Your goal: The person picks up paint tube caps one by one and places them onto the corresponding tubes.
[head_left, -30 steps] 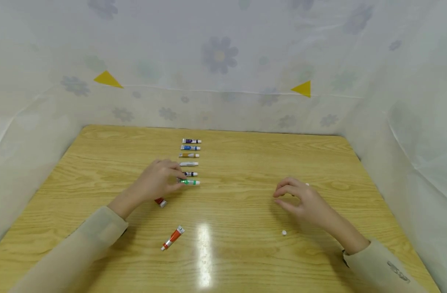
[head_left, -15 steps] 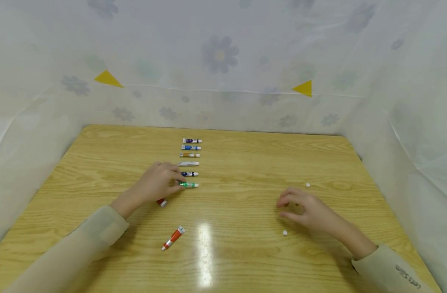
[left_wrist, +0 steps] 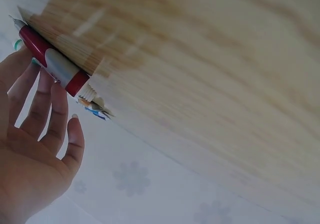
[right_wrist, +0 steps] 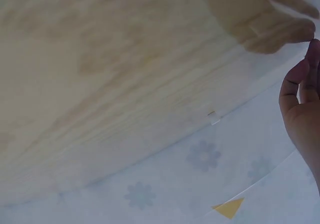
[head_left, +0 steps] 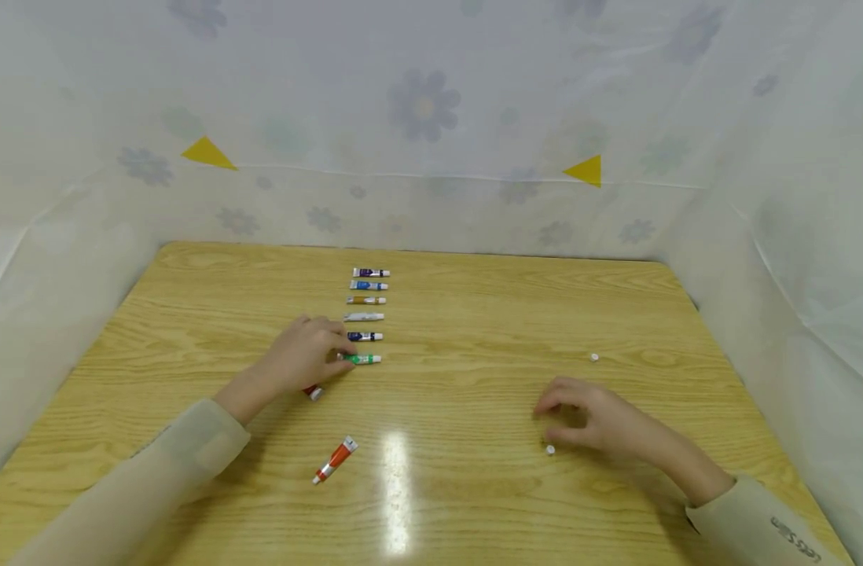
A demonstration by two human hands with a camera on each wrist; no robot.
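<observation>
My left hand (head_left: 336,355) lies flat on the wooden table (head_left: 474,314), fingers stretched out, fingertips touching the left end of a green paint tube (head_left: 364,359). That tube is the nearest of a row of several small tubes (head_left: 365,299). A dark red tube (head_left: 311,391) pokes out from under the left hand; in the left wrist view the red tube (left_wrist: 55,63) lies just past the straight fingers (left_wrist: 55,114). My right hand (head_left: 545,422) hovers low, loosely curled and holding nothing, thumb just above a small white cap (head_left: 549,450).
An orange-red tube (head_left: 335,459) lies alone near the front, left of a glare patch. A second white cap (head_left: 594,357) sits farther back on the right. Flowered white sheeting (head_left: 424,110) walls the table at the back and both sides.
The right hand has drawn back toward me and down, uncovering the far white cap and ending by the near cap. The green tube has shifted slightly nearer under the left fingertips.
</observation>
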